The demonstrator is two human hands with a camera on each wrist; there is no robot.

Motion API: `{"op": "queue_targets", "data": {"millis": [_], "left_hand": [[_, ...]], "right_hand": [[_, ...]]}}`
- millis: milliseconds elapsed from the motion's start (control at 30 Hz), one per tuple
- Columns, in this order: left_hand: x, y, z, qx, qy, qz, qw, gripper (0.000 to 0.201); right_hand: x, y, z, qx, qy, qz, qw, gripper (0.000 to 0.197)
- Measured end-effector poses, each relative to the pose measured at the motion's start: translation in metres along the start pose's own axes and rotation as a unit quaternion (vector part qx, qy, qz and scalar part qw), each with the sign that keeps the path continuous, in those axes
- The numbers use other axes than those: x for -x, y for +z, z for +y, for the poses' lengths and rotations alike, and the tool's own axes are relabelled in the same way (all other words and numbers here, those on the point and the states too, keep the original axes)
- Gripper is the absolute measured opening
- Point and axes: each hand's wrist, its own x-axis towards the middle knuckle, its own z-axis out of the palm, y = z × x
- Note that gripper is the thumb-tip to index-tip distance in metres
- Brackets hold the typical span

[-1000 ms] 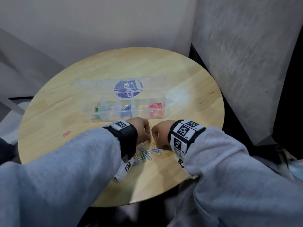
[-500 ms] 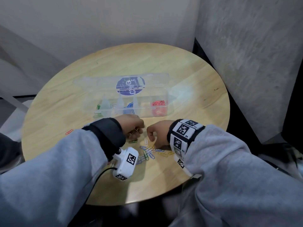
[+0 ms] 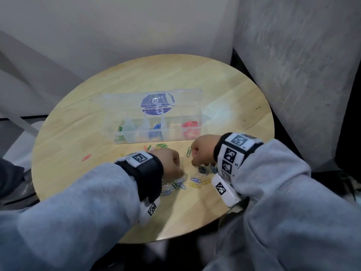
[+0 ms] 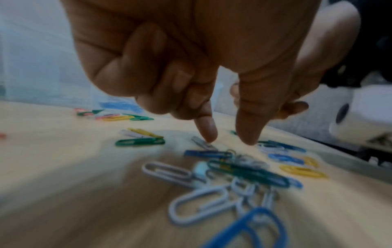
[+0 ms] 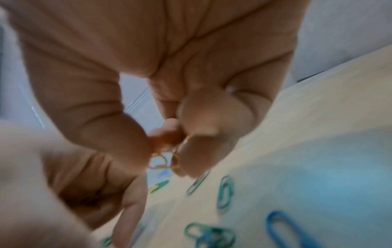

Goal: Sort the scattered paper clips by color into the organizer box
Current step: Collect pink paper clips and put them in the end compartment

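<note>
Right hand [image 5: 169,117] pinching thin yellow wire paper clips [image 5: 164,161], gathered for one compartment. Left hand [image 4: 191,67], forefinger and thumb parted, pressing a grey clip [image 4: 203,143] amid the pile near the round wooden table's [image 3: 78,133] front edge; clear plastic organizer box [image 3: 156,132] mid-table.

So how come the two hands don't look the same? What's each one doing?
The left hand points its forefinger and thumb down, the forefinger tip touching a white paper clip lying on the table. The right hand pinches yellow paper clips, lifted off the wood. The left hand holds nothing yet; the right hand already holds its pick. Both hang over the scattered clips, near the organizer box.
</note>
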Motion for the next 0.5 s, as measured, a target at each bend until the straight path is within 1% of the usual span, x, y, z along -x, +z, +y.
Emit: {"op": "queue_targets", "data": {"millis": [33,100,167,233,300,400,500], "left_hand": [[0.0,0.003,0.001,-0.029,0.002,0.003,1.0,0.02],[0.0,0.004,0.003,-0.054,0.01,-0.002,0.998,0.019],[0.001,0.003,0.003,-0.058,0.016,-0.013,0.998,0.014],[0.002,0.002,0.001,-0.06,0.02,-0.023,0.998,0.01],[0.004,0.003,-0.002,-0.06,0.025,-0.028,0.997,0.009],[0.006,0.005,-0.004,-0.046,0.023,-0.017,0.999,0.005],[0.007,0.005,-0.003,-0.045,0.023,-0.007,0.999,0.011]], "right_hand": [[0.005,-0.005,0.004,-0.023,0.009,0.005,1.0,0.012],[0.011,-0.009,0.013,-0.063,0.024,0.012,0.998,0.015],[0.014,-0.009,0.018,-0.105,0.035,0.012,0.994,0.01],[0.015,-0.007,0.019,-0.137,0.047,-0.003,0.989,0.022],[0.017,-0.006,0.017,-0.12,0.064,-0.039,0.99,0.027],[0.017,-0.003,0.015,-0.091,0.079,-0.07,0.99,0.018],[0.021,0.0,0.013,-0.062,0.069,-0.094,0.991,0.009]]}}
